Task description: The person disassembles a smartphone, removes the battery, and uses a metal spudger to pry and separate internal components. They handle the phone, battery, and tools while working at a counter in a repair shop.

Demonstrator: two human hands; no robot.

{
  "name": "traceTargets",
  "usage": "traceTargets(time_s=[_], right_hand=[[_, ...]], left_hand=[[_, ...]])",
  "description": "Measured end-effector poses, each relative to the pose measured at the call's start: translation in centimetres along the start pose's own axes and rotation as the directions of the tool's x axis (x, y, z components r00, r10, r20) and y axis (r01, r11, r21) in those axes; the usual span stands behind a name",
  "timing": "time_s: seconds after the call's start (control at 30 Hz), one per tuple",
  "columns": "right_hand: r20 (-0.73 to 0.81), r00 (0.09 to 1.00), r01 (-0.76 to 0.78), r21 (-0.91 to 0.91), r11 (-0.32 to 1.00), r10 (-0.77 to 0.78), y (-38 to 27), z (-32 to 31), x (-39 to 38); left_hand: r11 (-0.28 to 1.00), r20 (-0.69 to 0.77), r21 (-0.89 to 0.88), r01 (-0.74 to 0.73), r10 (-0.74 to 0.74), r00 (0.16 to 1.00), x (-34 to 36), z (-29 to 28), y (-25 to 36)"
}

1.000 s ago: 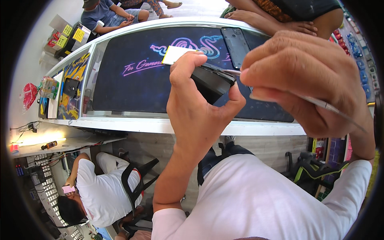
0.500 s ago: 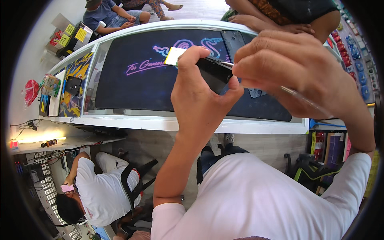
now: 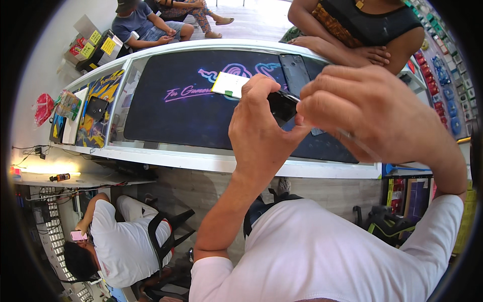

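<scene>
Left hand [image 3: 266, 123] pinching dark phone [image 3: 283, 109] by its edges, thumb opposite fingers. Right hand [image 3: 365, 108] working just beside it, fingertips pinching a slim tool [image 3: 347, 135], blurring. White flat piece [image 3: 229, 84] lying left of the grip; dark cover [image 3: 296, 71] resting beyond.

A black chair [image 3: 386, 219] (green-trimmed) stands at lower right.

A glossy black device [image 3: 283, 109] catches light above a matt, cloth-like mat [image 3: 171, 123] on a smooth white counter [image 3: 196, 163]; the far-right cover [image 3: 296, 73] looks plastic, the near shirt [image 3: 312, 246] softly creased white cloth.
</scene>
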State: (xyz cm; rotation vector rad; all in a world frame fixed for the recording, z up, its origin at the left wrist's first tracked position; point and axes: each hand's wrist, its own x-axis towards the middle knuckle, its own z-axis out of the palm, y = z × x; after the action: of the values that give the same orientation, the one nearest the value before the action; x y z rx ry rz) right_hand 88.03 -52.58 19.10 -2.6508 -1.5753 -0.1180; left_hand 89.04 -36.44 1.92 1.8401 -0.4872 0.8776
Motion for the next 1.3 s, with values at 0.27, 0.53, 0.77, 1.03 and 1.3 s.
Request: traceTargets(time_s=[0.27, 0.53, 0.77, 1.03, 1.3], right_hand=[[0.05, 0.997, -0.065, 0.1, 0.993, 0.06, 1.6, -2.4, 1.6], [0.012, 0.993, -0.116, 0.122, 0.986, 0.116, 1.9, -1.6, 1.7], [0.036, 0.973, -0.228, 0.246, 0.942, 0.226, 2.8, -2.4, 2.4], [0.055, 0.921, -0.314, 0.689, 0.653, 0.385, 4.3, 1.0, 0.8], [-0.213, 0.976, 0.024, 0.313, 0.949, 0.046, 2.6, 0.0, 1.0]], left_hand=[[0.993, 0.059, -0.033, 0.116, -0.114, 0.992, -0.9, -0.4, 0.2], [0.998, 0.079, 0.019, 0.068, -0.069, 0.994, -0.6, -0.5, 0.1], [1.0, 0.052, 0.004, 0.012, -0.012, 0.999, -0.5, -0.5, 0.1], [0.999, 0.105, -0.032, 0.032, -0.028, 0.994, -0.8, -1.4, -0.2], [0.993, 0.055, -0.062, 0.102, -0.099, 0.994, -1.1, -1.4, -0.4]])
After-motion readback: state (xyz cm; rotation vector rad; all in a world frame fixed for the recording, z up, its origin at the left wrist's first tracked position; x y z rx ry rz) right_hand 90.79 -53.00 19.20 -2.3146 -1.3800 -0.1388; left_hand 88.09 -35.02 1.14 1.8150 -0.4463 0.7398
